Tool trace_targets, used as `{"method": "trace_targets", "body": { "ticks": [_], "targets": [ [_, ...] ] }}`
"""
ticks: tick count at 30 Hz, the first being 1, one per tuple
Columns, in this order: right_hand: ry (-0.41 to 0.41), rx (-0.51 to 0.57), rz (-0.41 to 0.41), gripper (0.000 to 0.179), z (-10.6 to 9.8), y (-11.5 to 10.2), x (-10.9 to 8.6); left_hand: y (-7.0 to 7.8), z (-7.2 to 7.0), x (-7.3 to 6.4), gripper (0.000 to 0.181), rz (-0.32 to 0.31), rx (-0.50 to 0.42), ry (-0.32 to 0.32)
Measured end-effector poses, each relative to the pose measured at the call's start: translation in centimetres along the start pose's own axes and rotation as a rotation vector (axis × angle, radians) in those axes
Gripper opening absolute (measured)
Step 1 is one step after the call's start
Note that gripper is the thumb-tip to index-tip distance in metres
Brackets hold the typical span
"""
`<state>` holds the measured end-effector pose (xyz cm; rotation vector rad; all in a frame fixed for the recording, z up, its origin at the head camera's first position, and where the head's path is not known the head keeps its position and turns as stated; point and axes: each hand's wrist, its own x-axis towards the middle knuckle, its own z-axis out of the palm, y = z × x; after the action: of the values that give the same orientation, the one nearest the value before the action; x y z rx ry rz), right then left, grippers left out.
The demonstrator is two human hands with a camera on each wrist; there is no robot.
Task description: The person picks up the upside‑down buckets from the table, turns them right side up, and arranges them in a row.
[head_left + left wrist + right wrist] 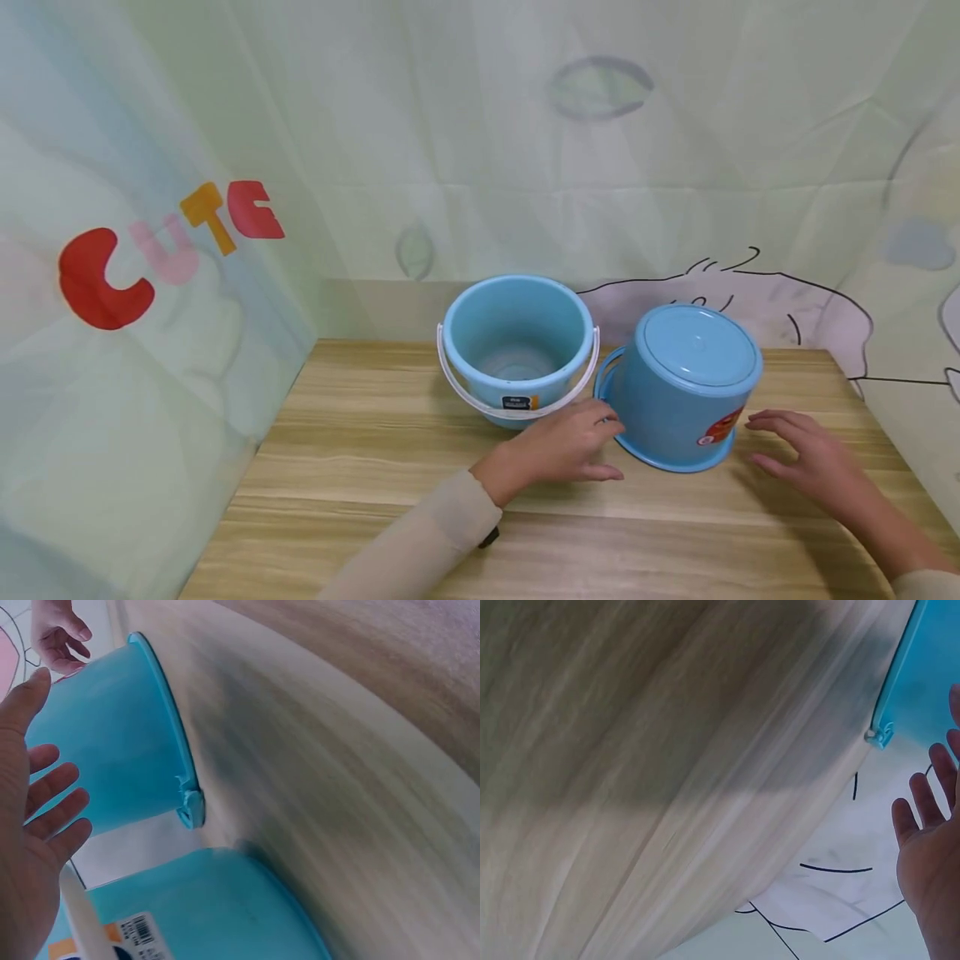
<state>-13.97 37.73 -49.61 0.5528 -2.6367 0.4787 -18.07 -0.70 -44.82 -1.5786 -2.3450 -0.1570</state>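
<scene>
Upside down on the table stands a blue bucket (678, 408), its base up and a red sticker on its side. My left hand (570, 440) is at its left side, fingers spread and relaxed, palm facing it. On the other side is my right hand (806, 458), fingers loosely extended beside the wall and holding nothing. A second blue bucket (517, 333) stands upright to the left, its white handle (487, 408) hanging across the front, close behind my left wrist. In the left wrist view the palm of the left hand (45, 802) shows bare.
The wood-grain table (360, 467) extends to the left and front of the buckets. A printed curtain (360, 167) with coloured letters and line drawings hangs close behind the table and along its left side.
</scene>
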Motion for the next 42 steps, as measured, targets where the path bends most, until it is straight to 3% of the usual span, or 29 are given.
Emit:
{"method": "trace_targets", "body": {
  "ticks": [5, 15, 25, 37, 42],
  "targets": [
    [-0.043, 0.009, 0.012, 0.048, 0.3, 0.2, 0.3, -0.1, 0.9, 0.4, 0.054, -0.005, 0.028, -0.016],
    [-0.211, 0.058, 0.088, 0.042, 1.1, 0.7, 1.2, 0.1, 2.3, 1.2, 0.050, -0.053, 0.066, -0.100],
    [-0.197, 0.041, 0.009, 0.037, 1.8, 1.1, 1.6, 0.1, 3.5, 2.0, 0.042, -0.088, 0.047, -0.179],
    [-0.195, -0.037, -0.106, 0.034, 2.5, 1.5, 1.5, -0.2, 4.9, 2.2, 0.035, -0.151, -0.057, -0.245],
    [-0.210, -0.064, -0.097, 0.038, 2.6, 1.5, 1.6, -0.3, 5.2, 2.7, 0.032, -0.177, -0.079, -0.268]
  ]
}}
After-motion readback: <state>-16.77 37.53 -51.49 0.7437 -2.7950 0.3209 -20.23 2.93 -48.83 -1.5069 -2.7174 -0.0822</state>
